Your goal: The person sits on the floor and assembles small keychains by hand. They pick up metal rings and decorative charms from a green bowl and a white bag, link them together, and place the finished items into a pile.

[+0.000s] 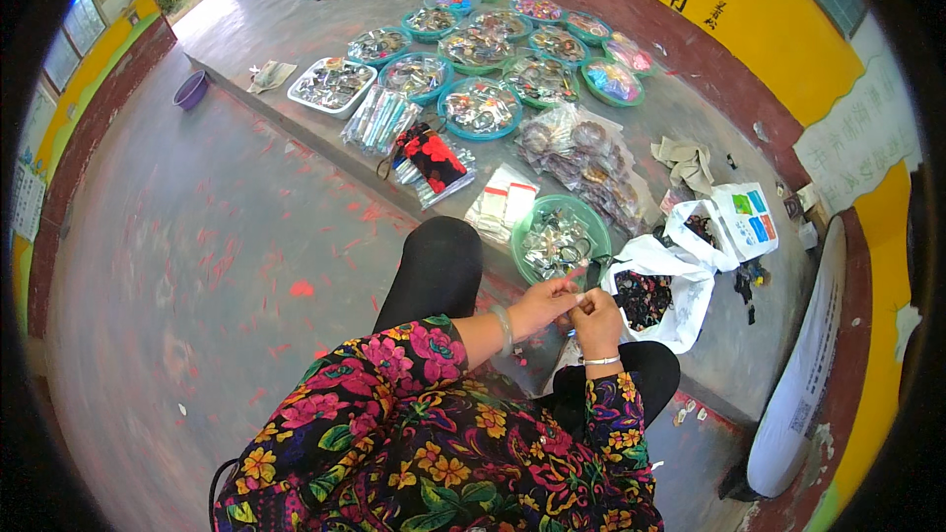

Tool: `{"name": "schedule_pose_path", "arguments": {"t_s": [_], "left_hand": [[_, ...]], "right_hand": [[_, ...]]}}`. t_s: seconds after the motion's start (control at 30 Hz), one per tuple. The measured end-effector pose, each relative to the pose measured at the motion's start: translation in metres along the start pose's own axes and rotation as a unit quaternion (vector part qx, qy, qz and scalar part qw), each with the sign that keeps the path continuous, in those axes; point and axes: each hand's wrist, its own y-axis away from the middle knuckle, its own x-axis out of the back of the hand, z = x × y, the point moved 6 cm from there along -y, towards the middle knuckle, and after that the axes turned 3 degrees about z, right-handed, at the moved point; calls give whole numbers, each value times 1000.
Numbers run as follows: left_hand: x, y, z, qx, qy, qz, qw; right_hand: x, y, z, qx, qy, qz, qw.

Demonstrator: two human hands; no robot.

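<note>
Both of my hands meet above my knees, at the near edge of the raised floor. My left hand (537, 307) is closed, its fingertips pressed against those of the other hand. My right hand (597, 323) is closed in a pinch at the same spot. What they hold is too small to make out; a short dark strip (594, 274) shows just beyond the fingers. Right past my hands stands a green basket (519, 254) of small clear packets. To its right, an opened white plastic bag (695, 300) holds many small dark pieces.
Several round baskets (480, 110) and a white tray (296, 94) of packets stand farther back. Bagged brownish rings (591, 153) lie nearer, beside a red-and-black pouch (434, 160). A second white bag (739, 222) is at the right. A purple basin (190, 90) sits far left.
</note>
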Motion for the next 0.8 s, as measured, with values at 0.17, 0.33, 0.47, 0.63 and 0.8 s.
{"name": "schedule_pose_path", "arguments": {"t_s": [0.17,0.33,0.47,0.63,0.8], "left_hand": [[15,-6,-9,2,12,56,998],[14,2,6,22,-75,63,995],[8,2,5,-14,-99,34,994],[3,7,10,13,-103,-2,995],[6,3,1,21,-35,-19,999]], "right_hand": [[-11,1,-9,7,-103,-96,990],[-11,-3,27,-167,-282,-105,939],[-16,2,36,-196,-342,-193,899],[-8,0,28,-247,-469,-159,833],[-5,-1,25,-257,-436,-154,849]]}}
